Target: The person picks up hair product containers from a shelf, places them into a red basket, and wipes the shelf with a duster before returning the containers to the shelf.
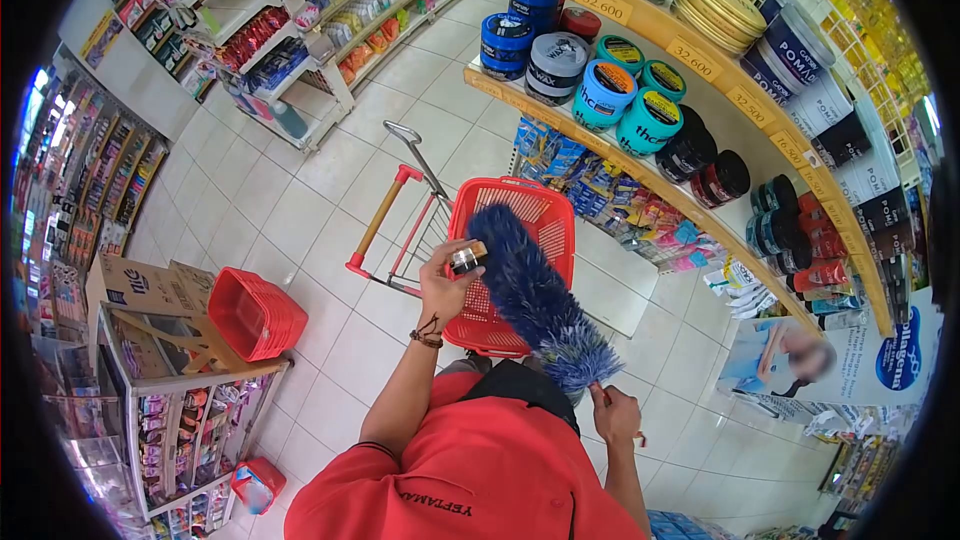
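Note:
My left hand [447, 278] is closed around a small dark jar [466, 259] with a gold-brown top, held over the red shopping basket [510, 195]. In my right hand [615, 414] is the handle end of a fluffy blue duster [525, 285]. The duster's long head slants up and left across the basket, its tip close to the jar. Its handle is mostly hidden by my fingers. The basket rests on a shopping cart [409, 173] in front of me, and the duster covers part of its inside.
To the right, a curved shelf [640, 165] carries several hair wax jars [604, 95] and pomade boxes [795, 45]. Hanging packets [600, 185] fill the space below. Stacked red baskets [257, 313] sit on a glass-sided display case [130, 360] at left. White tiled floor [320, 230] runs between the displays.

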The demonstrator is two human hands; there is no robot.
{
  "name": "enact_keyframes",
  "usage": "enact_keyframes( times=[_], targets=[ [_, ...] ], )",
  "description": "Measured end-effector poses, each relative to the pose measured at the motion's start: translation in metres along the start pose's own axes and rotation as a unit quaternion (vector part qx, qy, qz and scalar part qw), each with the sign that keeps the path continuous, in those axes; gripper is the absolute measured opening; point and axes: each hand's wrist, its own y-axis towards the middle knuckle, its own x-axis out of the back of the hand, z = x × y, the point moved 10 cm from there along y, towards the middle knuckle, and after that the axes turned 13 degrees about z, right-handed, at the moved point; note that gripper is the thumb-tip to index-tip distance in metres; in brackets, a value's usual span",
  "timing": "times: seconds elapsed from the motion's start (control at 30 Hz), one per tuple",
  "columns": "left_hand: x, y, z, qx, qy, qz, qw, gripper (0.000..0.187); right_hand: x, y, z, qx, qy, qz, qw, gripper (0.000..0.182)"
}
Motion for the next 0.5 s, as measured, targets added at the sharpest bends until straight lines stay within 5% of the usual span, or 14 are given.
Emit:
enact_keyframes(
  times=[0.03,0.1,0.23,0.3,0.43,0.5],
  targets=[
    [0.0,0.002,-0.015,-0.002,0.001,-0.001,1.0,0.05,0.0,0.0,-0.003,0.002,0.001,0.0,1.0,0.052],
    [0.0,0.005,-0.06,-0.048,0.217,-0.009,0.975,0.049,0.004,-0.001,-0.01,-0.017,-0.017,-0.013,1.0,0.056],
    [0.001,0.011,-0.051,-0.033,0.286,-0.043,0.957,0.041,0.005,-0.007,0.007,0.073,0.101,-0.011,0.992,0.049],
    [0.009,0.013,-0.036,0.05,0.276,-0.087,0.956,0.046,0.003,-0.002,0.011,0.116,0.088,-0.034,0.989,0.046],
    [-0.006,0.008,-0.06,-0.074,0.014,-0.123,0.99,0.064,0.011,0.02,-0.004,0.071,0.051,-0.034,0.996,0.046],
    [-0.006,0.013,-0.059,-0.061,0.016,-0.117,0.991,0.071,0.017,0.026,-0.021,0.028,0.036,-0.042,0.998,0.046]
  ],
)
